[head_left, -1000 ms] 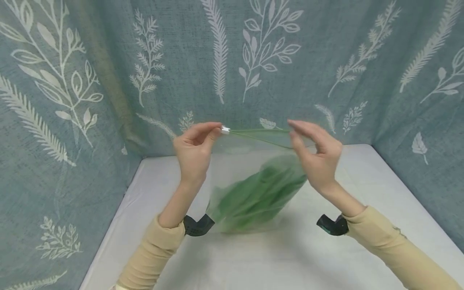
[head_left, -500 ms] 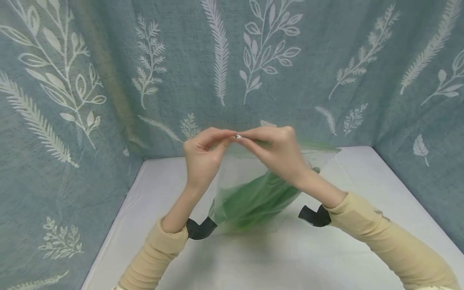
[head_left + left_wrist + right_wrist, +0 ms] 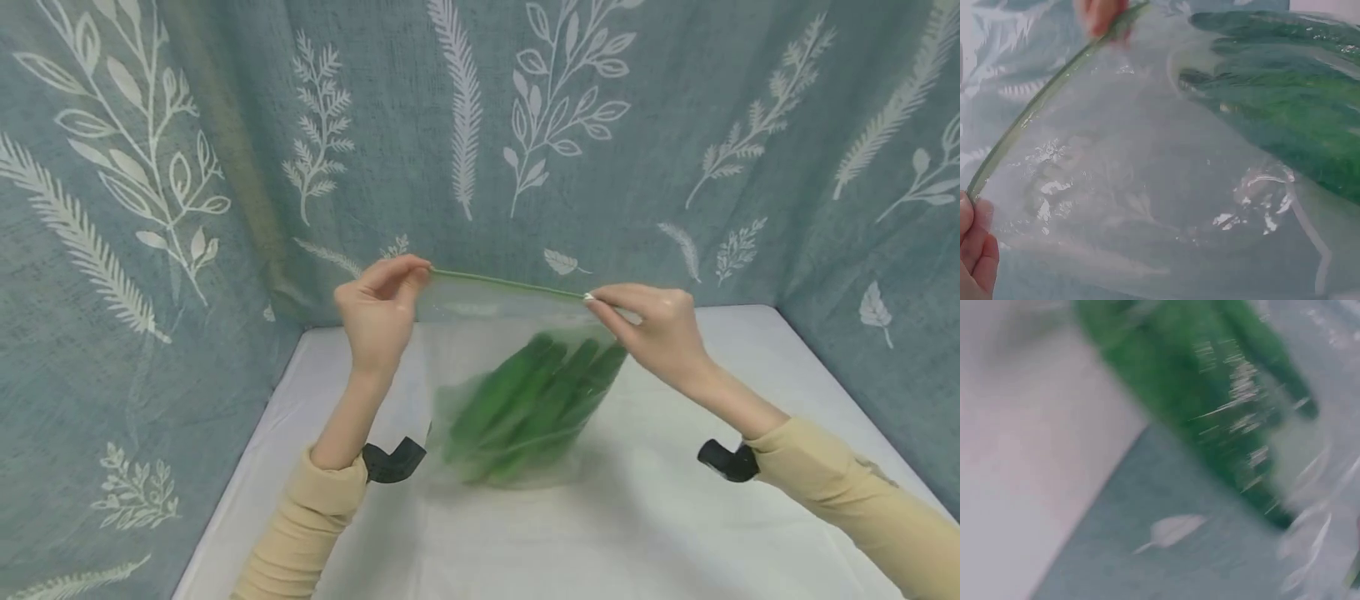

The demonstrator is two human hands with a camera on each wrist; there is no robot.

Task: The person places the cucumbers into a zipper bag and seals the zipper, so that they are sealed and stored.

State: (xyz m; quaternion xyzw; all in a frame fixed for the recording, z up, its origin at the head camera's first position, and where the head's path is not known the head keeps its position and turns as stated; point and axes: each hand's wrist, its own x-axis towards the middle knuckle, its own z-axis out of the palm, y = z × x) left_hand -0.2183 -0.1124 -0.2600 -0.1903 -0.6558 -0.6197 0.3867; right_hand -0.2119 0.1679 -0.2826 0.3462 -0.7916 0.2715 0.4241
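Note:
A clear slider zip bag [image 3: 468,358] hangs upright between the hands, its green zip strip [image 3: 502,282] stretched tight along the top. Several long cucumbers [image 3: 525,408] lie slanted inside; they also fill the upper right of the left wrist view [image 3: 1285,94]. At the bag's top left corner the left hand [image 3: 377,321] pinches the strip's end between thumb and fingers. Toward the right end, the right hand [image 3: 663,333] pinches the small white slider [image 3: 588,297], mostly covered by its fingertips. Motion blurs the cucumbers [image 3: 1197,394] in the right wrist view.
A white-covered table [image 3: 495,542] lies beneath the bag. Blue-grey curtains [image 3: 525,150] with white leaf prints surround it at the back and both sides. Black wrist cameras [image 3: 393,460] project inward from the sleeves.
The right hand first went left to the slider beside the left hand, then drew it rightward along the strip. The two strip edges, apart before, now form one line. The left hand shifted slightly left.

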